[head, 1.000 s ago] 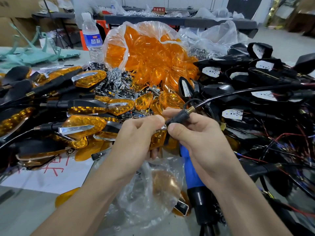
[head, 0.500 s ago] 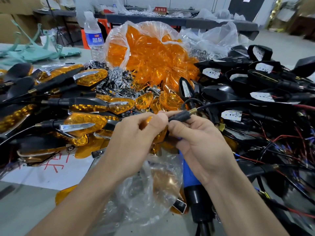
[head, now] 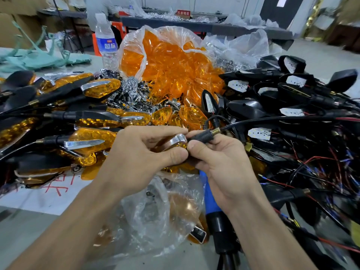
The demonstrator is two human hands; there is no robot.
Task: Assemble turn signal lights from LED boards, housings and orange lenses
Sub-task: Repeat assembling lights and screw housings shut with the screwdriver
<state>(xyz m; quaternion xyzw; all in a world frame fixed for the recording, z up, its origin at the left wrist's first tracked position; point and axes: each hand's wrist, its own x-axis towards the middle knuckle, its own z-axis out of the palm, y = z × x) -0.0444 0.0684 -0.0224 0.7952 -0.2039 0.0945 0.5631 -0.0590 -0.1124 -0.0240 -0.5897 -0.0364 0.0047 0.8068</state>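
I'm at a worktable [head: 23,240] in a small assembly workshop: finished turn signal lights [head: 93,133] heaped at my left, a clear bag of orange lenses [head: 171,61] far ahead, wired black housings [head: 292,106] piled at my right. Farther off stand another long bench [head: 214,26] littered with parts, a red sign [head: 183,12] and cardboard boxes [head: 11,22].

Open tabletop [head: 17,225] near-left; heaps [head: 58,114] beyond.

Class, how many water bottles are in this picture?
1. The water bottle stands at the back left, just left of the bag of orange lenses; the clutter could hide others.
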